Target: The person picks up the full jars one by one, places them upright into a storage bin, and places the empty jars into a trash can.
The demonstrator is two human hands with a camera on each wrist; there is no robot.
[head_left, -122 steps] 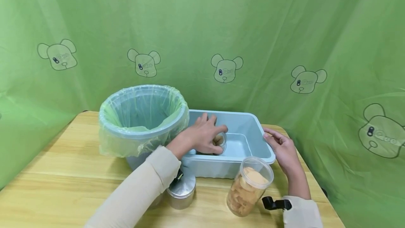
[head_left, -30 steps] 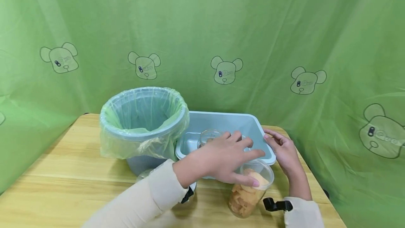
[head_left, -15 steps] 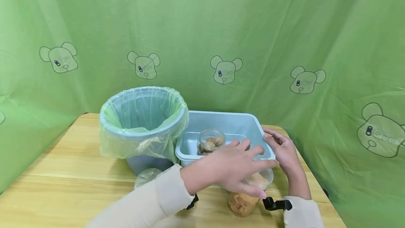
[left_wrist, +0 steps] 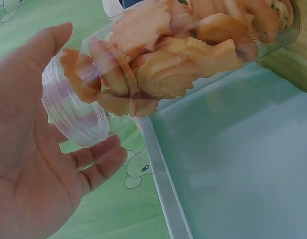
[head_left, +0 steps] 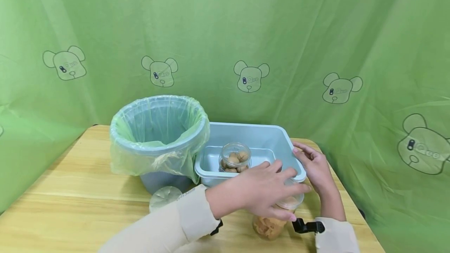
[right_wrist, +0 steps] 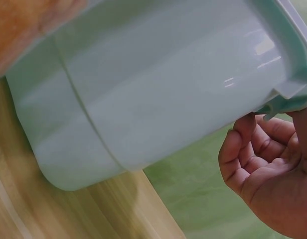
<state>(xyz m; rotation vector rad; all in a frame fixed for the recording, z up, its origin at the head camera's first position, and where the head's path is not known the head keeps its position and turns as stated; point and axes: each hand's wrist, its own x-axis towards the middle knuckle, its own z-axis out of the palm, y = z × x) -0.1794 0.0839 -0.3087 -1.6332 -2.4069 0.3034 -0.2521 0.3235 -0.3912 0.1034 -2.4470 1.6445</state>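
Note:
My left hand (head_left: pixel 263 190) is spread around the mouth of a clear plastic jar of cookies (head_left: pixel 268 226), which leans in front of the basin. In the left wrist view the thumb stands off above the jar's rim, with the fingers behind and below it; cookies (left_wrist: pixel 163 64) fill the jar. My right hand (head_left: pixel 318 171) pinches the right rim of the light blue basin (head_left: pixel 246 126) between thumb and fingers, as the right wrist view also shows. Inside the basin sits a glass jar of walnuts (head_left: pixel 234 158).
To the basin's left stands a blue bucket (head_left: pixel 159 180) lined with a pale green bag (head_left: pixel 140 159). A clear round container (head_left: pixel 165 197) is on the wooden table (head_left: pixel 70 182) before it, partly behind the left sleeve. A green curtain (head_left: pixel 211 22) hangs behind.
My left hand has let go of the walnut jar, left it in the basin, and moved right and nearer to the cookie jar's mouth. The right hand has kept its place on the basin rim.

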